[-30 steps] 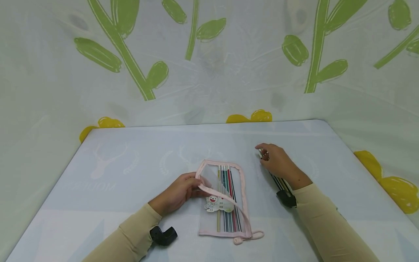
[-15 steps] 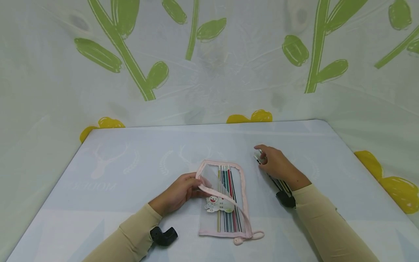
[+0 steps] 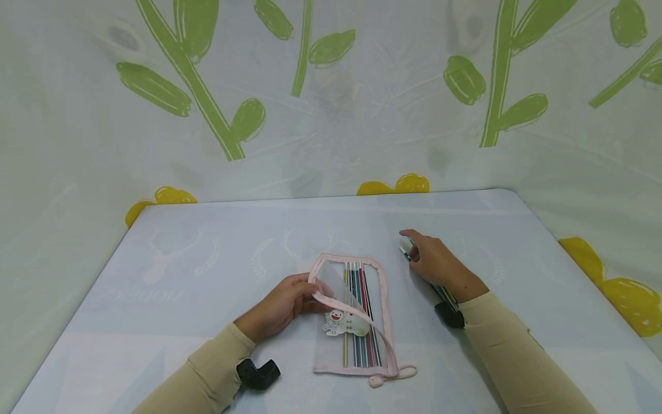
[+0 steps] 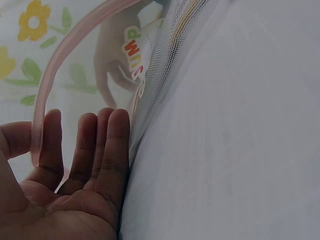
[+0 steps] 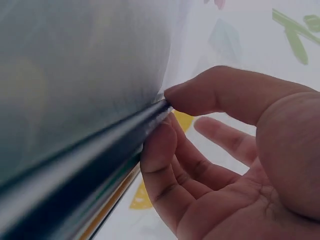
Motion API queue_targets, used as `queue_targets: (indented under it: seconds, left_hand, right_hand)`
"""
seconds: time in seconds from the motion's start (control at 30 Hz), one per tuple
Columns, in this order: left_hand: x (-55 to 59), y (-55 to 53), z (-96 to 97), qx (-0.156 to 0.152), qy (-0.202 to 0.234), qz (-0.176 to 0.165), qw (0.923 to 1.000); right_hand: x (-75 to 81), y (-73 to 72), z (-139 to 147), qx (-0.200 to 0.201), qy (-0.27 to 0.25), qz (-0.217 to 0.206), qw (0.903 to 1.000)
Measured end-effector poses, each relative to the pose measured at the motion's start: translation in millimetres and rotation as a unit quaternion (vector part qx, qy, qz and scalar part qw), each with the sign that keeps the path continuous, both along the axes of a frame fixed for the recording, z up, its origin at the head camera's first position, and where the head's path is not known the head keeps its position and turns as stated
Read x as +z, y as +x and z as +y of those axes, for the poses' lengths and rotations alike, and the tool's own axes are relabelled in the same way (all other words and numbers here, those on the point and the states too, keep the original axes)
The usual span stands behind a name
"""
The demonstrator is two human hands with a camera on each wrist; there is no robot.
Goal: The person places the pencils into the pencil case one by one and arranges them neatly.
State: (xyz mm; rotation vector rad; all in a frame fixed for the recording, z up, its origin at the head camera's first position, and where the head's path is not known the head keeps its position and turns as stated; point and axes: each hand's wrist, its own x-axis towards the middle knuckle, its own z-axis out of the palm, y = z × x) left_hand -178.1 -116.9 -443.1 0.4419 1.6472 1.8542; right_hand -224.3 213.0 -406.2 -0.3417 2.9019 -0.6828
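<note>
A mesh pencil case (image 3: 387,287) with pink trim lies mid-table, its front flap lifted. Several striped pencils (image 3: 357,345) show inside it. My left hand (image 3: 284,302) pinches the flap's pink edge (image 4: 46,90) between thumb and forefinger, the other fingers extended in the left wrist view. To the right of the case, my right hand (image 3: 437,259) is over more pencils (image 3: 445,296), lying slanted and partly hidden by hand and wrist. In the right wrist view, thumb and forefinger pinch the end of a dark-and-silver striped pencil (image 5: 95,155).
A cartoon tag (image 3: 345,323) shows on the case, and a pink zip pull (image 3: 376,380) hangs at its near right corner. Black wrist cameras (image 3: 258,374) sit on both sleeves. Behind the pale table (image 3: 207,241) hangs a leaf-printed curtain (image 3: 362,132).
The right hand has shifted slightly left and nearer. A pencil end now sticks out left of its fingers. The left hand and the case have stayed put.
</note>
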Motion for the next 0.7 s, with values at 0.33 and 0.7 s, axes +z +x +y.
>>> queue_targets:
  seconds: [0.33, 0.7]
  left_hand:
    - [-0.2, 0.0, 0.3, -0.002, -0.001, 0.001, 1.0]
    - [1.2, 0.7, 0.3, -0.001, -0.002, 0.0, 1.0]
  right_hand:
    - [3.9, 1.2, 1.1, -0.001, -0.024, -0.024, 0.9994]
    - [9.9, 2.7, -3.2, -0.001, -0.053, -0.012, 0.9985]
